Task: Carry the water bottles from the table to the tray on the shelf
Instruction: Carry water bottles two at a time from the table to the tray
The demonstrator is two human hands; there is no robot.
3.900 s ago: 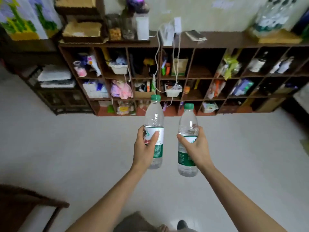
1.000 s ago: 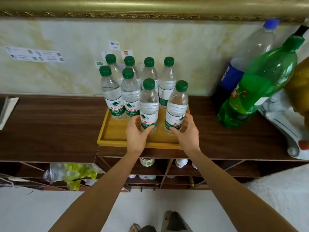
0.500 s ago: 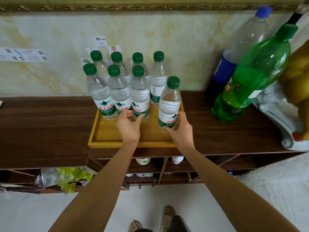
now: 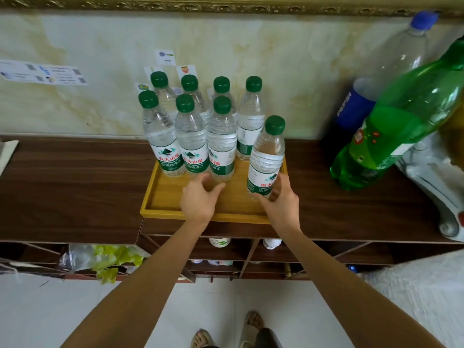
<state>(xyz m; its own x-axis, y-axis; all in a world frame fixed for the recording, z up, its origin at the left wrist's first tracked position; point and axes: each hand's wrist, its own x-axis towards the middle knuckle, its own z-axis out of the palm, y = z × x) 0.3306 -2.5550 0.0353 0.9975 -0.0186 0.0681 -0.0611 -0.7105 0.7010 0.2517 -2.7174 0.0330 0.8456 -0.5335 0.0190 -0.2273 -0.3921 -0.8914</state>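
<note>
Eight water bottles [image 4: 190, 136] stand on the tray [image 4: 160, 197]; right hand [image 4: 281, 204] grips the 3 o'clock bottle [image 4: 266, 159], left hand [image 4: 200, 199] released. Desk unseen.

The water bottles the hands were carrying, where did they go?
Both now stand on the wooden tray. The left hand has let go of its bottle in the front row; the right hand still grips the rightmost bottle. The big soda bottles stayed put.

A pale marbled wall [image 4: 288, 71] with small stickers [image 4: 42, 72] rises behind a dark wooden shelf [image 4: 70, 187]. Above runs a gilded frame edge [image 4: 226, 6]. Below the cubbies [image 4: 276, 254] lies a white tiled floor [image 4: 50, 315].
</note>
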